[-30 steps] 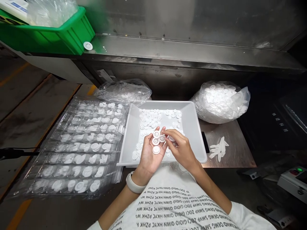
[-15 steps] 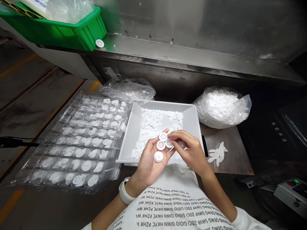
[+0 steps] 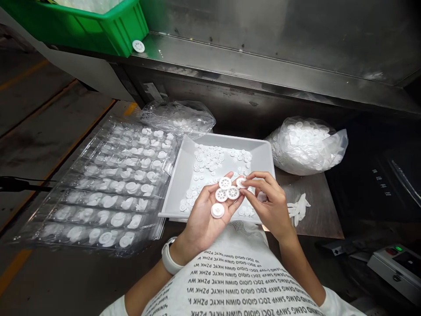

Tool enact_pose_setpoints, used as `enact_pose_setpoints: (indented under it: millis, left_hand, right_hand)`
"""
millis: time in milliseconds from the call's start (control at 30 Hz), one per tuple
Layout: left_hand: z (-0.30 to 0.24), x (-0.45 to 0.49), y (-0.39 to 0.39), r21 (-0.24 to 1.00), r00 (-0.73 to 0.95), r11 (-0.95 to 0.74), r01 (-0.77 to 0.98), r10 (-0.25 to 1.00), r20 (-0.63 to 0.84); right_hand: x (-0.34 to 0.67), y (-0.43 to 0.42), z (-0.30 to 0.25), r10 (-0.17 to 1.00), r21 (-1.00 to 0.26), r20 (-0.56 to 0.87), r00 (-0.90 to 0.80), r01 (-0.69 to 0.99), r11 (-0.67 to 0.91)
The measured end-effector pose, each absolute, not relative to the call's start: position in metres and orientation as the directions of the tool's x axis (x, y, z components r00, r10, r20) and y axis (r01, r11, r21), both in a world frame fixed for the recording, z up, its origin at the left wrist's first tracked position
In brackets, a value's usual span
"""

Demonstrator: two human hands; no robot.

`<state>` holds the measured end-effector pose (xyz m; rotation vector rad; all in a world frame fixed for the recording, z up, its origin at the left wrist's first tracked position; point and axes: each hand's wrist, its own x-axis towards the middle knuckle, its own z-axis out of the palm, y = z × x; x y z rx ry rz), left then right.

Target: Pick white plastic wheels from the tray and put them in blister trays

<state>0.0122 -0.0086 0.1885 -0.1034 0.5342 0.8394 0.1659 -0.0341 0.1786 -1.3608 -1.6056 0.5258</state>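
My left hand [image 3: 205,219] is turned palm up above the grey tray [image 3: 171,193], with its fingers slightly curled. Several white plastic wheels lie on it: spoked wheels [image 3: 233,192] clustered on the fingers, and one wheel [image 3: 217,210] apart on the palm with its hub upward. Close to those fingertips, my right hand [image 3: 271,202] pinches another white wheel [image 3: 240,182] between thumb and fingers. One more white round piece [image 3: 262,196] shows beneath the right hand; whether that hand holds it I cannot tell. Many small white wheels [image 3: 210,158] are spread over the tray's floor.
Stacked clear blister trays [image 3: 108,184] with white parts lie on the left. Filled plastic bags stand behind the tray [image 3: 179,118] and at right [image 3: 307,145]. White finger cots or a glove [image 3: 298,210] lie right. A green bin [image 3: 128,30] and single wheel [image 3: 138,46] occupy the ledge.
My right hand has moved slightly right from the cluster, and a wheel now shows between its fingertips. The wheels on my left fingers have shifted a little. The view has tilted slightly down.
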Motion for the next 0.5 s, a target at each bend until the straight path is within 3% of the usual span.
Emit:
enact_pose_setpoints:
  millis: [200,500]
  left_hand:
    - [0.189,0.012,-0.010,0.101,0.561,0.684,-0.722,0.665,-0.493]
    - [0.193,0.014,-0.009,0.118,0.557,0.692,-0.712,0.659,-0.506]
  right_hand:
    - [0.164,-0.032,0.176,0.899,-0.761,0.437,0.040,0.549,0.345]
    - [0.172,-0.042,0.181,0.979,-0.898,0.199,-0.042,0.392,0.200]
